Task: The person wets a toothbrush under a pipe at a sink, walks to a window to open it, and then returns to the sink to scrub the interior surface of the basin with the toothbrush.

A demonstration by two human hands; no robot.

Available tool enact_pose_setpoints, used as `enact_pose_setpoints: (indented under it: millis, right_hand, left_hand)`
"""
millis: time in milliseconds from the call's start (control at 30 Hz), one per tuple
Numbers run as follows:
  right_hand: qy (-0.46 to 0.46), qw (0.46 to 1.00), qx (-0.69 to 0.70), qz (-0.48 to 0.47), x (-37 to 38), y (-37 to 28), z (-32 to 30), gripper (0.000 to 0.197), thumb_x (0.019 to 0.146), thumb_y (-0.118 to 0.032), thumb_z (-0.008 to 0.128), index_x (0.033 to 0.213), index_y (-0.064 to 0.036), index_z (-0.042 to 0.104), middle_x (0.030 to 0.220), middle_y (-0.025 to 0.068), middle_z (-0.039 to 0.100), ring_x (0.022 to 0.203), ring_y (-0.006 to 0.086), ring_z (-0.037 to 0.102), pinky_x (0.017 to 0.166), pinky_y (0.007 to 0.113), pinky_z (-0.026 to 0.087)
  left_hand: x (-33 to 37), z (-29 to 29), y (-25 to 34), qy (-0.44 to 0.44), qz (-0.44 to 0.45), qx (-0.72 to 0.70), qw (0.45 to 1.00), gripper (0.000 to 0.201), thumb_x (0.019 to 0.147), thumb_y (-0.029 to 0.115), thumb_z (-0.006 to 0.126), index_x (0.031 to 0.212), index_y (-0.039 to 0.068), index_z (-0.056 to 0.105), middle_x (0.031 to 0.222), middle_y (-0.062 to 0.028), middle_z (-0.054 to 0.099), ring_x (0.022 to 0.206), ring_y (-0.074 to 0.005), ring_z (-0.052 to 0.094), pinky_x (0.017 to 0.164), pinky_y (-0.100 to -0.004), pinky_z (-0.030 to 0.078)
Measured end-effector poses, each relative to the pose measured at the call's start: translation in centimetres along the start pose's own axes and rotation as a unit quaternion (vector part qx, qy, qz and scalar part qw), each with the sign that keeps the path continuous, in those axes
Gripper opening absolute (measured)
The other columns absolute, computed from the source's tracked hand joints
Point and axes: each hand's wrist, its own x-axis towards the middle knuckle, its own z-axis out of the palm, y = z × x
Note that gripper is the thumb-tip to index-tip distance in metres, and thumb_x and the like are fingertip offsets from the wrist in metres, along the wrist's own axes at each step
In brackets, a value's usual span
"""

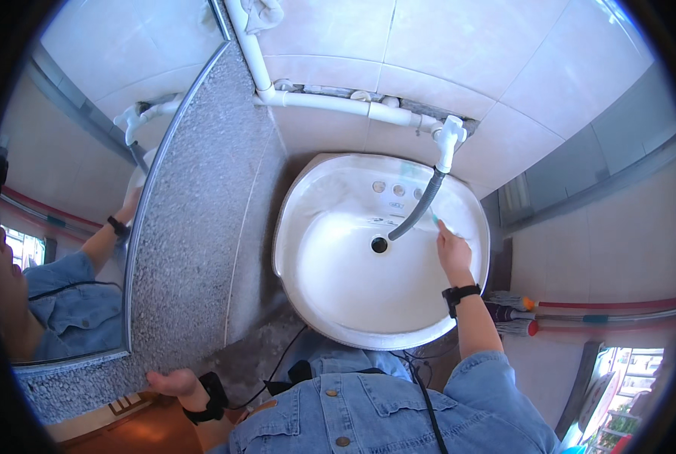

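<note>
My right hand is over the right side of a white washbasin, its fingers closed round a slim turquoise stick-like thing. Only the tip of that thing shows, so its kind cannot be made out. Just left of it, a grey flexible hose hangs from a white plastic tap, its end above the dark drain hole. My left hand hovers low on the left by the speckled grey wall edge, apart from the basin. Its fingers look loose, with nothing visible in them.
A mirror covers the left wall and reflects my arm and the tap. White pipes run along the tiled back wall. Mops with red and grey poles stand to the right. Black cables hang in front of my denim shirt.
</note>
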Motion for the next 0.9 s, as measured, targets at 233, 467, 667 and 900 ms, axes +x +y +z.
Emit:
enact_pose_setpoints:
  millis: [233,467,667,900]
  right_hand:
    - [-0.025,0.994,0.051,-0.092,-1.5,-3.3,2.4,0.033,0.084,-0.022,0.048,0.116,-0.0211,0.055,0.068,0.0166,0.06,0.064,0.0326,0.06,0.058,0.046,0.047]
    - [0.002,0.996,0.023,0.086,-1.3,0.5,-0.5,0.032,0.085,-0.021,0.045,0.116,-0.0212,0.055,0.071,0.0155,0.061,0.066,0.0325,0.06,0.062,0.047,0.048]
    - [-0.027,0.999,0.032,0.035,-1.2,-2.1,1.7,0.034,0.087,-0.025,0.043,0.12,-0.0228,0.051,0.073,0.0153,0.062,0.065,0.0337,0.06,0.061,0.046,0.048]
    - [-0.031,0.996,0.052,0.059,-0.5,-1.4,1.9,0.036,0.085,-0.021,0.043,0.12,-0.0194,0.05,0.073,0.015,0.062,0.068,0.0334,0.061,0.062,0.046,0.048]
  left_hand:
    - [0.8,-1.1,-1.6,-0.031,0.09,0.123,0.988,0.06,0.089,0.035,0.029,0.133,-0.006,0.019,0.137,-0.0197,0.026,0.121,-0.0303,0.034,0.102,-0.0376,0.028]
    - [0.9,1.2,0.8,-0.057,0.013,0.073,0.996,0.056,0.089,0.031,0.028,0.131,-0.006,0.022,0.131,-0.0212,0.033,0.118,-0.0291,0.038,0.099,-0.0385,0.034]
    - [2.5,-1.1,-2.0,-0.067,0.19,0.199,0.959,0.053,0.09,0.021,0.029,0.136,0.001,0.008,0.13,-0.0211,0.033,0.114,-0.0284,0.04,0.098,-0.0382,0.034]
    - [1.6,3.1,2.9,-0.05,0.108,0.147,0.982,0.059,0.091,0.019,0.03,0.137,0.004,-0.003,0.132,-0.0219,0.03,0.114,-0.0286,0.041,0.098,-0.0384,0.034]
